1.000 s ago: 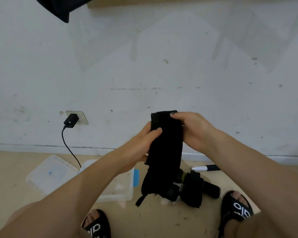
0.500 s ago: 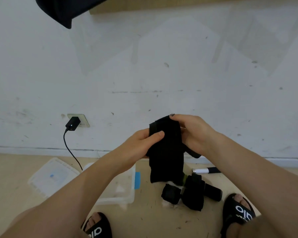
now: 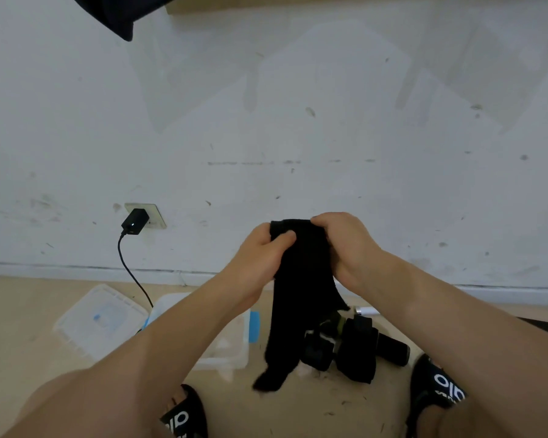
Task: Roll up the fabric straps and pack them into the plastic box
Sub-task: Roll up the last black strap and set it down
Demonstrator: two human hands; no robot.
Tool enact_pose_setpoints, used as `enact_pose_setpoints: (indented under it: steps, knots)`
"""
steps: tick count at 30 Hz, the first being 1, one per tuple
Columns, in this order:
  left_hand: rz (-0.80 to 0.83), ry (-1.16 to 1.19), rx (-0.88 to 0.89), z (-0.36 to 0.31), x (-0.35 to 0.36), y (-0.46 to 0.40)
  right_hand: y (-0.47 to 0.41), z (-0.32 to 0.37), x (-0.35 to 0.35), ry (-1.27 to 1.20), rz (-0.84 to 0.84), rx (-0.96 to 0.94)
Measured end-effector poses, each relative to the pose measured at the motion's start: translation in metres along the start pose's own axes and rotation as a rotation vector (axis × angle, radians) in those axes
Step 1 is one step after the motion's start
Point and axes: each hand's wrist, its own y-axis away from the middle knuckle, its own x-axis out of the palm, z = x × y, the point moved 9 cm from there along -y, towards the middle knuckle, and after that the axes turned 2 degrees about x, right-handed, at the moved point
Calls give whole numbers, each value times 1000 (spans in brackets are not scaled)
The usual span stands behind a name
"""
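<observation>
A black fabric strap hangs in the air in front of me, its lower end dangling near the floor. My left hand grips its top left edge with the thumb on the front. My right hand holds the top right edge with curled fingers. Below on the floor lie several more black straps, some rolled. The clear plastic box stands on the floor to the left, partly hidden by my left forearm.
The box's clear lid lies left of the box. A black charger sits in a wall socket, its cable running down behind the box. A marker lies by the wall. My feet wear black sandals.
Both hands kept their hold on the strap's top. The hanging end shortened half a second ago and now reaches lower again, near the floor.
</observation>
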Motion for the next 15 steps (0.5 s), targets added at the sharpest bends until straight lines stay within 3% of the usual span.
enact_pose_setpoints:
  steps: [5,9,15]
  knots:
    - [-8,57,-49,2,-14,-6,8,8,12,260,39,-123]
    - [42,69,-95,5,-10,-6,8,19,-1,230,-49,-198]
    - [-148,40,-39,0,-32,-10,4,26,2,294,21,-222]
